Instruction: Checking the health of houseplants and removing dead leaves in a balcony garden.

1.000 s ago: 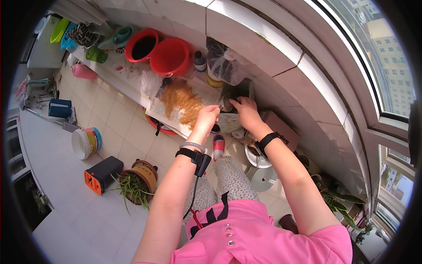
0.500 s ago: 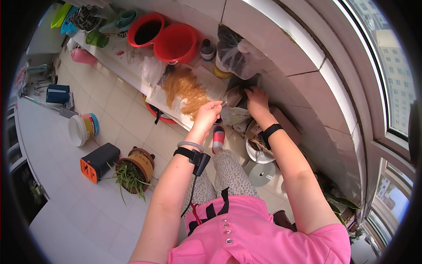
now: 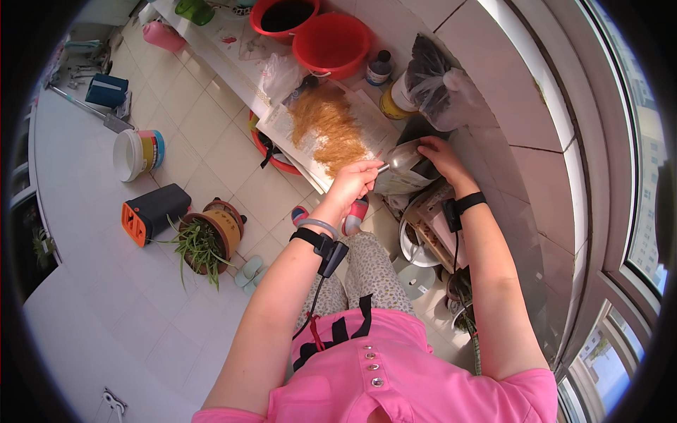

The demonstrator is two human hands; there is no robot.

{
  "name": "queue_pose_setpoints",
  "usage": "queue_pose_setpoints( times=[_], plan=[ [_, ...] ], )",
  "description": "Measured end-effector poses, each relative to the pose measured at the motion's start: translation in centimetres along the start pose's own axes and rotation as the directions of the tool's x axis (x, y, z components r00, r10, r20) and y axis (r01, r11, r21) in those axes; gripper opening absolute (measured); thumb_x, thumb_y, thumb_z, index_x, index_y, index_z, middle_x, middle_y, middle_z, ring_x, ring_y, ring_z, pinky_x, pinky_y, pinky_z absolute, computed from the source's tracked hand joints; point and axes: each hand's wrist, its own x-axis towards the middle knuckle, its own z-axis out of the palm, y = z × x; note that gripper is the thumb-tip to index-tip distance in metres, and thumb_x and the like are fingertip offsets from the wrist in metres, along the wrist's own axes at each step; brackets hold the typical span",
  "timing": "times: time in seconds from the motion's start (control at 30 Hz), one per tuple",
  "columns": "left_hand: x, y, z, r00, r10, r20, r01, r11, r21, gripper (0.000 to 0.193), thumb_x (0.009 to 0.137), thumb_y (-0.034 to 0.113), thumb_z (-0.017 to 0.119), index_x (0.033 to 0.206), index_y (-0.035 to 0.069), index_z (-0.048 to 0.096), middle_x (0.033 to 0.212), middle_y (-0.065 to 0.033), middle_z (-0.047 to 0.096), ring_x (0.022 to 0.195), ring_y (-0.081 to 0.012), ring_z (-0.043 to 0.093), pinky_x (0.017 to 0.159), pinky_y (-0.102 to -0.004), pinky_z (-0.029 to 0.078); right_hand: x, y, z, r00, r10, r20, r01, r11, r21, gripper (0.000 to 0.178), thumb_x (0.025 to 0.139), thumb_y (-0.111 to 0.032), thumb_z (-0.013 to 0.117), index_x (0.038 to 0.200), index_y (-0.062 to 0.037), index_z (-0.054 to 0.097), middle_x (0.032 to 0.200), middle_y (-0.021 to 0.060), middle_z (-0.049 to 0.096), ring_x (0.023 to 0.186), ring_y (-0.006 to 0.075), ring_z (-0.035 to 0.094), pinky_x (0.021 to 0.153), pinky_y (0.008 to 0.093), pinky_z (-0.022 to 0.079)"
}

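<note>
My left hand (image 3: 355,185) is closed around the handle of a shiny metal scoop (image 3: 405,156), whose bowl points right, toward my other hand. My right hand (image 3: 446,161) has its fingers curled by the far end of the scoop, at the edge of a dark opening; what they pinch is hard to make out. Under the scoop sits a pale, crumpled plastic bag (image 3: 400,183). Left of it, golden-brown fibrous material (image 3: 326,125) lies spread over printed paper (image 3: 281,130) on a low ledge.
Along the wall stand a red basin (image 3: 331,46), a dark bottle (image 3: 379,68), a white-and-yellow tub (image 3: 397,99) and a knotted dark plastic bag (image 3: 434,84). A potted plant (image 3: 211,236), a black-and-orange box (image 3: 156,213) and a white bucket (image 3: 134,156) are on the floor at left.
The view has shifted, so the ledge and basins sit farther right. The scoop's bowl, mostly hidden before, now shows plainly beside my right hand. My left hand still grips its handle.
</note>
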Motion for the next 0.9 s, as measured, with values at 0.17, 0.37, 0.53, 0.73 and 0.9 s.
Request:
queue_pose_setpoints(
  times=[0.17,0.37,0.53,0.73,0.9],
  plan=[
    [-0.3,0.0,-0.3,0.999,0.006,-0.047,-0.008,0.998,-0.058,0.029,0.093,0.011,0.05,0.12,0.002,0.058,0.065,0.0054,0.048,0.053,-0.0024,0.038,0.049,-0.0162,0.031,1.1,0.9,-1.6,0.996,0.054,0.068,-0.034,0.963,-0.266,0.028,0.082,-0.009,0.062,0.109,-0.0023,0.061,0.105,0.014,0.064,0.098,0.0236,0.06,0.086,0.0319,0.045],
    [0.0,-1.3,-1.1,0.999,0.027,-0.043,-0.032,0.991,-0.128,0.033,0.091,0.006,0.05,0.123,0.001,0.055,0.07,0.0044,0.05,0.055,-0.0029,0.038,0.048,-0.0166,0.031,0.5,0.2,0.0,0.939,-0.324,0.118,0.341,0.821,-0.458,0.037,0.074,-0.01,0.066,0.11,-0.0014,0.06,0.111,0.0163,0.061,0.106,0.0319,0.056,0.092,0.0371,0.043],
    [0.5,-1.9,-0.7,0.999,0.036,-0.028,-0.04,0.99,-0.134,0.03,0.088,0.014,0.055,0.116,0.004,0.06,0.066,0.0026,0.052,0.053,-0.005,0.04,0.048,-0.0199,0.032,0.7,0.9,-0.2,0.993,-0.053,0.108,0.081,0.958,-0.273,0.031,0.078,-0.01,0.062,0.105,0.0051,0.059,0.105,0.0154,0.062,0.101,0.0266,0.058,0.088,0.0331,0.043],
    [0.2,-2.5,-0.9,0.995,0.074,-0.068,-0.087,0.975,-0.203,0.027,0.088,0.012,0.055,0.113,0.002,0.06,0.065,0.0019,0.052,0.053,-0.0055,0.041,0.047,-0.0201,0.031,1.7,3.5,-0.6,0.963,-0.248,0.108,0.27,0.871,-0.41,0.02,0.079,-0.011,0.065,0.094,0.0023,0.063,0.087,0.0151,0.063,0.079,0.0259,0.061,0.073,0.0318,0.047],
    [0.0,-2.9,-1.1,0.994,0.089,-0.069,-0.104,0.964,-0.244,0.027,0.088,0.012,0.055,0.112,0.002,0.061,0.065,0.0014,0.052,0.053,-0.006,0.042,0.047,-0.0205,0.031,1.1,1.6,-0.5,0.94,-0.288,0.184,0.329,0.611,-0.72,0.016,0.079,-0.009,0.063,0.092,0.0005,0.065,0.09,0.0193,0.062,0.084,0.0348,0.06,0.075,0.0385,0.048]
  ],
)
